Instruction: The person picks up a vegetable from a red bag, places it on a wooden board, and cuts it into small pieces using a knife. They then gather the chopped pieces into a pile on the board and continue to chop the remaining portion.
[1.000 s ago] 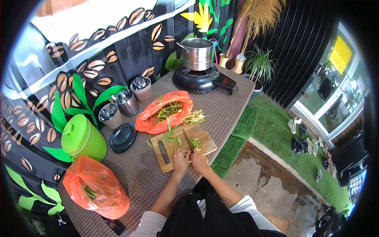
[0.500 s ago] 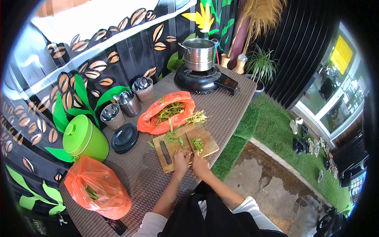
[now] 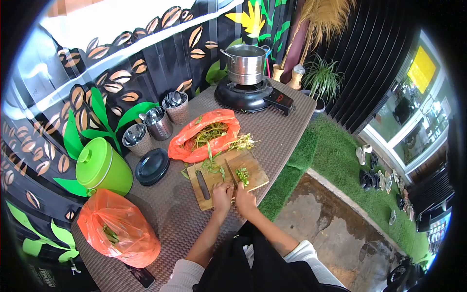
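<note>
Wooden cutting board (image 3: 252, 164) lies on the brown table (image 3: 168, 209), close to its right edge. Right hand (image 3: 246, 200) is closed around the handle of a knife (image 3: 229, 168), blade directed to the far side. Left hand (image 3: 223, 195) is curled just left of the knife; its grip cannot be determined. Chopped greens (image 3: 242, 176) lie right of the blade. Beyond: open orange bag (image 3: 187, 155) containing stems (image 3: 209, 135).

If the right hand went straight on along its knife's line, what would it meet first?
The knife in the right hand leads; its tip would probably meet the open orange bag first, though heights are hard to judge.
</note>
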Demonstrator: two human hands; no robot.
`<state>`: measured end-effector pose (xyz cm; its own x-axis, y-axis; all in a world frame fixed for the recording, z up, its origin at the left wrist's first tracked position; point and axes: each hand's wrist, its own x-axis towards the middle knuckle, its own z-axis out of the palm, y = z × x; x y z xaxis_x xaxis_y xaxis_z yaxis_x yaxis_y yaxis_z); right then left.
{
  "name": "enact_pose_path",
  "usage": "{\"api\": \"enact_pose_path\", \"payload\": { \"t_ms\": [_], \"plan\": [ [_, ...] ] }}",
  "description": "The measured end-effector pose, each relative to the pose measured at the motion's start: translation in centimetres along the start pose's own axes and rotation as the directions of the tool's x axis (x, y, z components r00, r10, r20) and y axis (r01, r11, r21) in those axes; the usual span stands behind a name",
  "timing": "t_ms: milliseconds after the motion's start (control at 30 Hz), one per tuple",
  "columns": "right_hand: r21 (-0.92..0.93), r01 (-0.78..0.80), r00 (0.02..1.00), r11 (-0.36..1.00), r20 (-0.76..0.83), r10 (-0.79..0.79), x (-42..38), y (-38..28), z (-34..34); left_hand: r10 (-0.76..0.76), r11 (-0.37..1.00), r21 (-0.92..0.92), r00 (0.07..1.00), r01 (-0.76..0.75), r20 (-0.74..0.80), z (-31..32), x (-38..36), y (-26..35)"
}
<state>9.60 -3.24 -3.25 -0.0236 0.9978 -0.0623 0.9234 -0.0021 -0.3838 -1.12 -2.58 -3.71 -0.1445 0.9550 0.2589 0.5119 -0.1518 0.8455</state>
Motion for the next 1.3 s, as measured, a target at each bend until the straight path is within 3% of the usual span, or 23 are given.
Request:
{"api": "enact_pose_path", "payload": {
  "t_ms": [67,200,267,367,500,567,767,900,1000,1300],
  "plan": [
    [-0.014,0.011,1.000,1.000,-0.016,-0.012,0.5,0.7,-0.7,0.213,0.953,0.235,0.975,-0.192,-0.069,0.2,-0.6,0.2],
    [-0.066,0.014,1.000,0.998,0.026,-0.012,1.1,1.6,-2.4,0.235,0.961,0.171,0.969,-0.220,-0.075,0.1,-0.7,0.3],
    [0.018,0.025,0.993,1.000,0.115,-0.027,1.4,2.0,-2.6,0.264,0.957,0.117,0.964,-0.265,0.021,-0.1,-0.1,0.3],
    [0.056,0.019,0.992,0.998,0.120,-0.026,0.8,1.7,-3.4,0.297,0.946,0.120,0.954,-0.300,0.042,0.7,0.6,0.4],
    [-0.002,0.050,0.993,0.999,0.108,-0.049,0.6,2.0,-1.3,0.268,0.961,0.074,0.963,-0.268,0.002,1.3,0.9,0.3],
    [0.069,-0.122,0.987,0.990,0.114,0.114,-0.2,0.6,-2.3,0.267,0.962,0.058,0.964,-0.266,-0.004,1.2,0.8,0.4],
    [0.043,0.000,0.995,0.999,0.102,-0.004,1.1,0.7,-2.8,0.234,0.972,-0.005,0.972,-0.235,-0.032,1.3,0.7,-0.1],
    [0.036,0.017,0.990,0.999,0.138,-0.021,0.1,0.8,-2.7,0.197,0.980,-0.013,0.980,-0.198,-0.032,1.2,0.8,-0.3],
    [0.092,-0.084,0.991,0.992,0.110,0.074,0.0,0.4,-1.8,0.190,0.982,0.011,0.981,-0.189,-0.028,1.3,1.0,-0.4],
    [0.138,0.013,0.992,0.990,0.120,-0.030,0.3,1.2,-2.2,0.263,0.965,-0.005,0.965,-0.263,0.015,0.5,1.0,-0.2]
  ]
}}
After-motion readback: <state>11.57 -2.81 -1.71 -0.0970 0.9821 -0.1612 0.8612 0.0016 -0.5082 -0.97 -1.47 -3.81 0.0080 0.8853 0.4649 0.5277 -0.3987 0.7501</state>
